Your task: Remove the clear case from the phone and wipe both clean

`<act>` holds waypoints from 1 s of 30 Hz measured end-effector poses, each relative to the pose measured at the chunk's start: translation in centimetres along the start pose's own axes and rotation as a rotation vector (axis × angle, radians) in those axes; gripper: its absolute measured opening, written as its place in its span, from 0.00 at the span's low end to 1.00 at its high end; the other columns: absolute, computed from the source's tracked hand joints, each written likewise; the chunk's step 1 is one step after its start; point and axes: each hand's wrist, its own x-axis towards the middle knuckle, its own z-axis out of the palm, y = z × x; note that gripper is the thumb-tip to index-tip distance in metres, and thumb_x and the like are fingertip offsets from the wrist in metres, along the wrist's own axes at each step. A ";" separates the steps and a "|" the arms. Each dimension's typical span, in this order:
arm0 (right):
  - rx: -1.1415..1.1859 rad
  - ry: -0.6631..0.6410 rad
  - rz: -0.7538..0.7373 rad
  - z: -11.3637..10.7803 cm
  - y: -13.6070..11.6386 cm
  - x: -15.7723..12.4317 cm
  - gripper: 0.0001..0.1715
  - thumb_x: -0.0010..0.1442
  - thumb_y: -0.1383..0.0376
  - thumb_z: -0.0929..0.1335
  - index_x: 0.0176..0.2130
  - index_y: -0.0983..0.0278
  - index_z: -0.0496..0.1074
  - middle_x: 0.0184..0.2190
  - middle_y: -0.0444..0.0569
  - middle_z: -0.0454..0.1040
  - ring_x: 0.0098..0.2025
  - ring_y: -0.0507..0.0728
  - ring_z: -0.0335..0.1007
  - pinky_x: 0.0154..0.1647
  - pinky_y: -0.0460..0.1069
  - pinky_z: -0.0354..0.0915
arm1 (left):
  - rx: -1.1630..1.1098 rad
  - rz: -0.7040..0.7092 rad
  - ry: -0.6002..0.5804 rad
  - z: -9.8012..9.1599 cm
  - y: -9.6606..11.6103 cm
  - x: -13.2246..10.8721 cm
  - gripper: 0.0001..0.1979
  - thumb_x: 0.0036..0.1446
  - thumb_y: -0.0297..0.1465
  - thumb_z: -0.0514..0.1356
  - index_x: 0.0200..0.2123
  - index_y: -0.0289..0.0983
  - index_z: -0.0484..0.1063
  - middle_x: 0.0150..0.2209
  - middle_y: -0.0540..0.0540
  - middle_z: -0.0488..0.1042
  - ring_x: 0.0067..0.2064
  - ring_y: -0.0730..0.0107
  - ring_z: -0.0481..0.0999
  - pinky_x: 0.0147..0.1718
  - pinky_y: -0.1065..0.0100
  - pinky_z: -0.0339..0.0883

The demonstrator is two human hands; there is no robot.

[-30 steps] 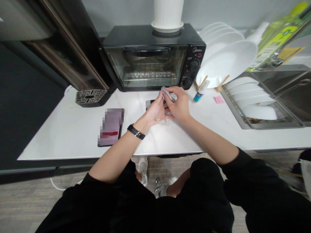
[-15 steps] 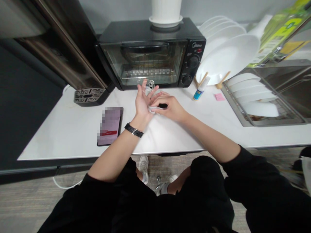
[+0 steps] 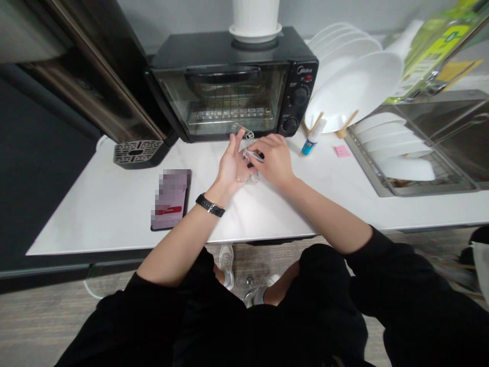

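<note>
A clear phone case, with the camera cutouts at its upper end, is held up over the counter in my left hand. The left palm is turned up and its fingers curl about the case, partly hidden by it. My right hand pinches a small whitish folded piece that looks like a wipe and presses it against the case; its exact kind is not clear. On the counter to the left lies a phone with a lit screen.
A black toaster oven stands behind my hands, with a white pot on top. To its right are plates in a rack, a small spray bottle, a pink note and a sink. A machine's drip tray is at left.
My right hand has moved the whitish piece up along the case, from near the left wrist to nearer the camera cutouts. Both hands and the case have shifted slightly right.
</note>
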 end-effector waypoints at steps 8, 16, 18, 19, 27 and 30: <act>0.006 0.190 0.133 0.1 0.8 0.2 0.07 0.73 0.62 0.70 0.42 0.59 0.79 0.39 0.50 0.83 0.45 0.65 0.76 0.52 0.60 0.66 | 0.051 -0.255 -0.118 0.8 -0.9 -0.8 0.29 0.79 0.51 0.46 0.70 0.45 0.69 0.35 0.47 0.78 0.35 0.63 0.79 0.44 0.59 0.78; 0.318 0.136 0.084 0.0 1.0 0.3 0.09 0.71 0.58 0.72 0.41 0.60 0.82 0.40 0.49 0.85 0.44 0.61 0.78 0.50 0.57 0.70 | 0.093 -0.236 -0.089 0.6 -1.0 -0.8 0.30 0.79 0.53 0.44 0.68 0.43 0.71 0.37 0.45 0.81 0.38 0.61 0.82 0.50 0.53 0.80; 0.375 0.088 0.051 0.0 0.5 0.2 0.12 0.71 0.55 0.73 0.40 0.59 0.82 0.40 0.49 0.85 0.44 0.61 0.79 0.50 0.56 0.71 | 0.045 -0.207 -0.064 0.5 -0.8 -0.5 0.30 0.79 0.52 0.46 0.69 0.43 0.71 0.38 0.46 0.82 0.38 0.61 0.83 0.50 0.55 0.81; 0.421 0.056 0.027 -0.1 0.2 0.2 0.13 0.71 0.53 0.73 0.40 0.59 0.82 0.40 0.49 0.85 0.44 0.61 0.79 0.50 0.56 0.71 | 0.019 -0.170 -0.055 0.3 -0.7 -0.3 0.30 0.79 0.52 0.46 0.71 0.45 0.70 0.40 0.46 0.83 0.39 0.61 0.84 0.50 0.56 0.80; 0.461 -0.268 -0.177 0.1 -0.9 0.0 0.15 0.68 0.51 0.75 0.34 0.58 0.80 0.38 0.47 0.87 0.46 0.62 0.78 0.55 0.58 0.69 | -0.030 0.244 0.105 -1.0 1.0 0.1 0.37 0.76 0.58 0.46 0.81 0.52 0.55 0.54 0.39 0.83 0.62 0.56 0.82 0.57 0.63 0.75; 0.240 -0.244 -0.146 0.1 -0.8 -0.2 0.08 0.66 0.61 0.74 0.34 0.58 0.79 0.37 0.46 0.86 0.48 0.63 0.76 0.58 0.60 0.66 | -0.005 0.251 0.107 -1.1 1.0 0.2 0.37 0.75 0.59 0.47 0.81 0.53 0.56 0.54 0.40 0.82 0.65 0.55 0.80 0.58 0.63 0.75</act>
